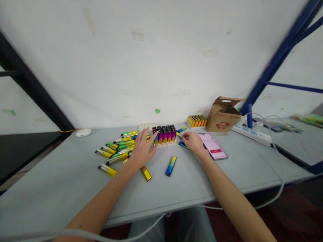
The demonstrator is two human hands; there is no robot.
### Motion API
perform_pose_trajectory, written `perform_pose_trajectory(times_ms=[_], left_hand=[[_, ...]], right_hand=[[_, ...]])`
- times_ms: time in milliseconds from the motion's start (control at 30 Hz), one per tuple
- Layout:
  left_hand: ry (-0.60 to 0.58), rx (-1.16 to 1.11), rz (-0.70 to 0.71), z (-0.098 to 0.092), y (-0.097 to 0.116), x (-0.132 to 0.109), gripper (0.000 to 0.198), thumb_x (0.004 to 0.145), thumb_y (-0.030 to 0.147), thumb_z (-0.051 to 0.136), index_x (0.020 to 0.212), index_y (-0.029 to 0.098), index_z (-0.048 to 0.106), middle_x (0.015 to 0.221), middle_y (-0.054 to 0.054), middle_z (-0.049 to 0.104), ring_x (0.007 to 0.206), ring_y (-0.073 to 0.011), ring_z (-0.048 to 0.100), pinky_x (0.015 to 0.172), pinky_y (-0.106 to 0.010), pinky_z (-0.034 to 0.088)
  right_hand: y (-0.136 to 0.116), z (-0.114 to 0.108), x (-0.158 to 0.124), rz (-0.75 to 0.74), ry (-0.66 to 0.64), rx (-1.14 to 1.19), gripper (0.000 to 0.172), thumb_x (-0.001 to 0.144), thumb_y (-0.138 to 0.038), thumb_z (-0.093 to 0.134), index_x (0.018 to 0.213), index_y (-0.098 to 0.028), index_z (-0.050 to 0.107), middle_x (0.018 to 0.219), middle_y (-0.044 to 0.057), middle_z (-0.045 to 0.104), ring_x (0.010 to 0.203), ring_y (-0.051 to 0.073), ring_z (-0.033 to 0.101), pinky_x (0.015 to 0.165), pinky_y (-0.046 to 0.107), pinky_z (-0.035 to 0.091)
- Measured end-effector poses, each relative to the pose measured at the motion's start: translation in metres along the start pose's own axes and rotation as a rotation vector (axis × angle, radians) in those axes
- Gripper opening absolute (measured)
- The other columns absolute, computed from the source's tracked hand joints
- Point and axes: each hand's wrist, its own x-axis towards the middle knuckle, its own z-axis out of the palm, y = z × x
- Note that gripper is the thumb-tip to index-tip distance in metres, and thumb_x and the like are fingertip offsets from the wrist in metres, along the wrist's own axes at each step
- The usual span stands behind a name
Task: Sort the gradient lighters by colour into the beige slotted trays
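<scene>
My left hand point(141, 149) is open with fingers spread, at the left end of a white rack point(166, 144). The rack holds upright slim purple-and-orange tubes point(165, 136) with dark tops, in rows. My right hand point(193, 141) is curled with fingertips together, to the right of the rack; what they pinch, if anything, is hidden. A dark blue slim piece point(182, 145) and a yellow one lie right beside those fingertips. Nearer me lies a blue-and-yellow slim lighter-like piece point(171, 166). Beneath and left of my left hand spreads a loose pile of yellow and green pieces point(121, 148).
A phone point(214, 146) with a pink screen lies right of my right hand. Behind it stand a rack of yellow-orange tubes point(197, 121) and an open cardboard box point(223, 116). A white power strip point(252, 135) with cables is at right. A white rounded object point(83, 132) lies far left.
</scene>
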Motion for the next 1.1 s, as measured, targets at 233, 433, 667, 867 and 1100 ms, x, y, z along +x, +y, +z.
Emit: perform_pose_trajectory(times_ms=[233, 433, 667, 867, 1100], left_hand=[[0.040, -0.034, -0.117, -0.006, -0.020, 0.002, 0.057, 0.092, 0.037, 0.047, 0.143, 0.015, 0.034, 0.145, -0.020, 0.036, 0.135, -0.0339, 0.037, 0.110, -0.052, 0.035], [0.098, -0.083, -0.297, -0.005, -0.061, -0.002, 0.046, 0.089, 0.035, 0.045, 0.129, 0.012, 0.049, 0.128, -0.020, 0.051, 0.123, -0.0326, 0.048, 0.106, -0.052, 0.039], [0.111, -0.093, -0.299, -0.005, -0.060, -0.001, 0.043, 0.087, 0.035, 0.047, 0.123, 0.013, 0.052, 0.124, -0.018, 0.053, 0.120, -0.0317, 0.049, 0.105, -0.050, 0.040], [0.187, -0.136, -0.280, -0.020, -0.049, 0.004, 0.038, 0.089, 0.033, 0.044, 0.120, 0.013, 0.055, 0.117, -0.014, 0.060, 0.114, -0.0274, 0.054, 0.104, -0.043, 0.041], [0.017, -0.113, -0.345, -0.018, -0.063, 0.002, 0.032, 0.088, 0.030, 0.038, 0.100, 0.017, 0.065, 0.103, -0.010, 0.071, 0.099, -0.0272, 0.064, 0.094, -0.043, 0.048]], right_hand=[[0.004, 0.007, 0.003, 0.028, 0.024, 0.120, 0.025, 0.080, -0.030, 0.065, 0.103, -0.020, 0.067, 0.098, 0.007, 0.073, 0.090, 0.023, 0.067, 0.076, 0.030, 0.049], [0.010, 0.014, 0.006, -0.062, 0.180, 0.258, 0.034, 0.076, -0.017, 0.059, 0.110, -0.018, 0.060, 0.094, 0.007, 0.068, 0.085, 0.021, 0.063, 0.080, 0.035, 0.048], [0.007, 0.005, 0.016, 0.075, 0.366, 0.874, 0.043, 0.063, -0.032, 0.072, 0.102, -0.017, 0.060, 0.083, 0.004, 0.067, 0.072, 0.018, 0.060, 0.070, 0.033, 0.048], [0.002, -0.006, 0.017, 0.312, 0.211, 1.554, 0.035, 0.059, -0.031, 0.080, 0.087, -0.022, 0.062, 0.073, -0.004, 0.062, 0.066, 0.011, 0.058, 0.057, 0.021, 0.045], [-0.005, -0.013, 0.012, 0.323, 0.050, 1.763, 0.019, 0.075, -0.031, 0.074, 0.085, -0.023, 0.061, 0.075, -0.003, 0.064, 0.062, 0.009, 0.060, 0.053, 0.019, 0.049]])
